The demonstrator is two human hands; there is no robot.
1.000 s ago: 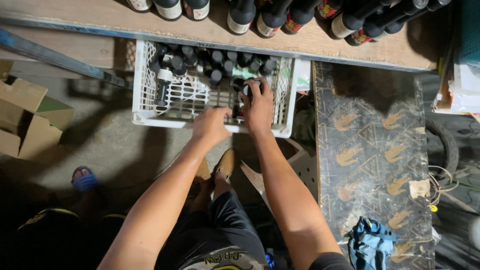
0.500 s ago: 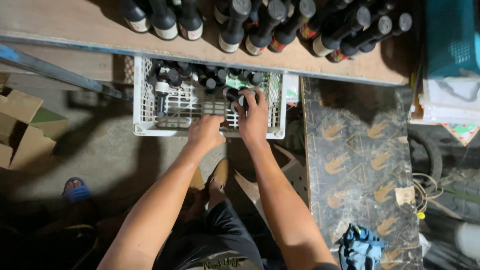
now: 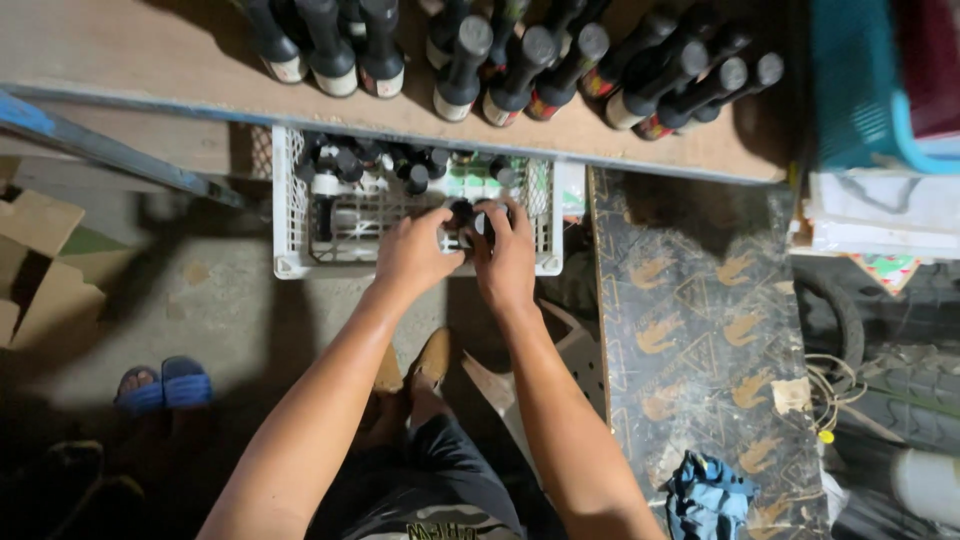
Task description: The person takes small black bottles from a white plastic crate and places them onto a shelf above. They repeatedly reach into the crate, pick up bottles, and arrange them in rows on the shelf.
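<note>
A white plastic crate (image 3: 290,230) stands on the floor under a wooden shelf and holds several dark bottles (image 3: 340,165) along its far side. My left hand (image 3: 412,252) and my right hand (image 3: 505,262) reach into the crate's near right part. Both are wrapped around dark bottles (image 3: 467,222) with black caps standing there, side by side. Which hand grips which bottle is partly hidden by the fingers.
The wooden shelf (image 3: 150,65) above carries several upright dark bottles (image 3: 520,70). A patterned black board (image 3: 690,350) leans at the right with a blue cloth (image 3: 705,495) on it. Cardboard boxes (image 3: 40,260) sit left, blue sandals (image 3: 160,385) on the concrete floor, a teal basket (image 3: 860,90) upper right.
The view has shifted so the crate sits lower in frame. Both hands have drawn together and closed over the bottles in the crate's near right part.
</note>
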